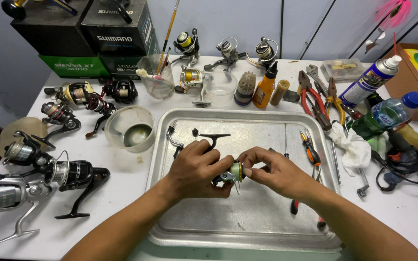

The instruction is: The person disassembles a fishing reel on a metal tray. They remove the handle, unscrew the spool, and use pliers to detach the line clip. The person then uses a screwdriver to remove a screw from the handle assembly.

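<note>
Over the middle of the shallow rectangular metal tray (247,227), the left hand (197,169) grips a small black spinning reel with a yellow-lined spool (232,173), fingers wrapped around its body. The right hand (276,173) pinches the spool's front. An orange-handled screwdriver (310,151) lies at the tray's right edge on the white desk (122,212).

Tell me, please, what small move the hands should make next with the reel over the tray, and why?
Probably turn the spool end a little with the right hand while the left hand steadies the spinning reel. Both hands already pinch it above the metal tray, and the right fingertips sit at the yellow-lined spool.
</note>
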